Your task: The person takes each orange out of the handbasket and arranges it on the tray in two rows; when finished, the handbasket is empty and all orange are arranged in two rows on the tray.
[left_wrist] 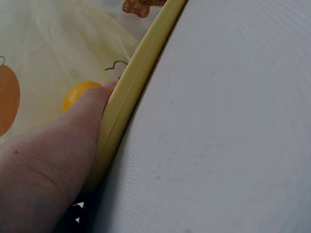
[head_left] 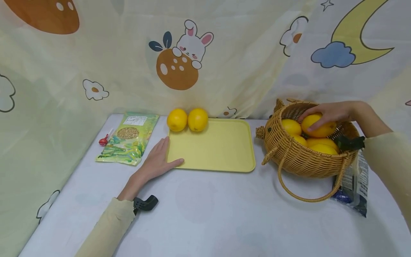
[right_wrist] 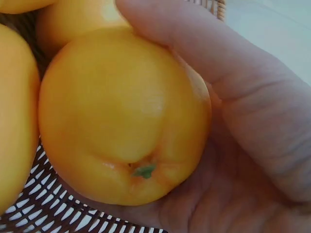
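My left hand (head_left: 157, 160) rests at the left edge of a yellow tray (head_left: 215, 146), fingers straight along the side and thumb reaching over the front corner. In the left wrist view, the thumb lies against the tray's rim (left_wrist: 133, 77). Two oranges (head_left: 177, 120) (head_left: 197, 119) sit side by side at the tray's back left corner. On the right, my right hand (head_left: 337, 111) reaches into a pig-shaped wicker basket (head_left: 298, 162) and grips an orange (right_wrist: 121, 111) with a green stem end. Several more oranges (head_left: 322, 149) lie around it in the basket.
A green bag with a grain picture (head_left: 128, 134) lies left of the tray, beside a red-wrapped lollipop (head_left: 103, 141). A dark packet (head_left: 356, 185) lies partly under the basket's right side. The basket handle (head_left: 308, 200) hangs toward the front. A printed curtain (head_left: 244, 64) stands behind.
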The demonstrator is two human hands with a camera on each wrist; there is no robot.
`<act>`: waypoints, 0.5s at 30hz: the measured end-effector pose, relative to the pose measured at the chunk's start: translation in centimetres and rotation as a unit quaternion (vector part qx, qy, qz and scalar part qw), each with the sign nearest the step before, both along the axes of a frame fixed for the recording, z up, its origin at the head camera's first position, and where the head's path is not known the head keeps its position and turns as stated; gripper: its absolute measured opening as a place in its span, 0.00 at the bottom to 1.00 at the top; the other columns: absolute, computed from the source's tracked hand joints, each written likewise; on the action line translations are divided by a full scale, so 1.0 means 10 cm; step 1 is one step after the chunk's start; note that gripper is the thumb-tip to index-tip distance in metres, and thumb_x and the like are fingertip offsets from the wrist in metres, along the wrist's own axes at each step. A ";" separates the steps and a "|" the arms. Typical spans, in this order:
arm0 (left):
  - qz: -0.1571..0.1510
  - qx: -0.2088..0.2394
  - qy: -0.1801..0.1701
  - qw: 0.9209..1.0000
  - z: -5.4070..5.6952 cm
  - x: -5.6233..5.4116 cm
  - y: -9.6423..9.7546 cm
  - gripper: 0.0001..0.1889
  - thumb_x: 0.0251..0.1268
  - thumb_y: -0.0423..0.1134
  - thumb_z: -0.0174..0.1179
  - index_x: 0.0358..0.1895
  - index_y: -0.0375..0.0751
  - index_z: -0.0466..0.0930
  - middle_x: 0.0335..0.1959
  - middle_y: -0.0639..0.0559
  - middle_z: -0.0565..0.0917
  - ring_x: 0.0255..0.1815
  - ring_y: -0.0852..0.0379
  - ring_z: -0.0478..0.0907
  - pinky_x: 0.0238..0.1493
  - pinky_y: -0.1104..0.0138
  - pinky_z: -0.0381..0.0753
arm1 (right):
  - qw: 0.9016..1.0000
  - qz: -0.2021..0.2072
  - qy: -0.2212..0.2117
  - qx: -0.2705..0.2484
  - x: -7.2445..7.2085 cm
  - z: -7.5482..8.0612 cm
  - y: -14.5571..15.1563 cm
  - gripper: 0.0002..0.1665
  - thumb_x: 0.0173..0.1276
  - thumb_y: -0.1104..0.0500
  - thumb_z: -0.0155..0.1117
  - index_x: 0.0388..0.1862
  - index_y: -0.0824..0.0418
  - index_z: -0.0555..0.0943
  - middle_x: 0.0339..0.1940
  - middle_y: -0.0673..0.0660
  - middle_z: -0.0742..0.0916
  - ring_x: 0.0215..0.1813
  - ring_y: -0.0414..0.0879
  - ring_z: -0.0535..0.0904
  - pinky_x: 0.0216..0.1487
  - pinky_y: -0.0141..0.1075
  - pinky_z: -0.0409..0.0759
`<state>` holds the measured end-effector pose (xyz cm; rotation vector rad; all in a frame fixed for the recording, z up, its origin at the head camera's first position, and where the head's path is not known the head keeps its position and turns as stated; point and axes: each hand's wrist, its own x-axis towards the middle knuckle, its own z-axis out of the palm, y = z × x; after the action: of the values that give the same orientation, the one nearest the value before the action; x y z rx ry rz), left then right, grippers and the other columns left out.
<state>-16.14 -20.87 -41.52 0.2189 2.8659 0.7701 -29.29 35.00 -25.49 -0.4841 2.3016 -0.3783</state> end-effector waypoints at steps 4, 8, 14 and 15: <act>0.000 0.000 0.000 1.000 0.00 0.00 0.00 0.62 0.55 0.76 0.52 0.78 0.37 0.32 0.81 0.40 0.38 0.81 0.41 0.37 0.79 0.47 0.43 | 1.000 0.005 0.025 -0.008 0.02 -0.01 0.02 0.34 0.70 0.45 0.55 0.71 0.58 0.67 0.68 0.69 0.69 0.61 0.59 0.68 0.54 0.53 0.77; 0.002 0.001 0.001 1.000 0.00 0.00 -0.01 0.62 0.55 0.75 0.53 0.78 0.37 0.32 0.81 0.40 0.38 0.81 0.41 0.37 0.79 0.46 0.43 | 0.999 0.003 0.024 -0.025 0.02 -0.03 0.01 0.32 0.71 0.46 0.54 0.70 0.58 0.69 0.67 0.66 0.71 0.60 0.56 0.69 0.53 0.46 0.77; 0.000 0.005 -0.001 1.000 0.00 0.00 -0.01 0.62 0.55 0.76 0.53 0.78 0.37 0.32 0.81 0.41 0.37 0.81 0.41 0.36 0.79 0.46 0.43 | 1.000 -0.011 0.009 -0.027 0.00 -0.07 -0.01 0.32 0.71 0.46 0.54 0.69 0.59 0.68 0.68 0.67 0.70 0.56 0.53 0.71 0.49 0.39 0.78; -0.001 0.005 -0.002 1.000 0.00 0.00 0.00 0.62 0.55 0.76 0.52 0.78 0.38 0.31 0.81 0.41 0.37 0.81 0.41 0.36 0.79 0.46 0.43 | 1.000 -0.011 0.009 -0.026 0.00 -0.07 -0.01 0.32 0.71 0.46 0.54 0.69 0.59 0.68 0.68 0.67 0.70 0.56 0.53 0.71 0.49 0.39 0.78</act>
<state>-16.15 -20.90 -41.55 0.2200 2.8583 0.7839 -29.29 34.85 -26.20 -0.4892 2.3202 -0.4478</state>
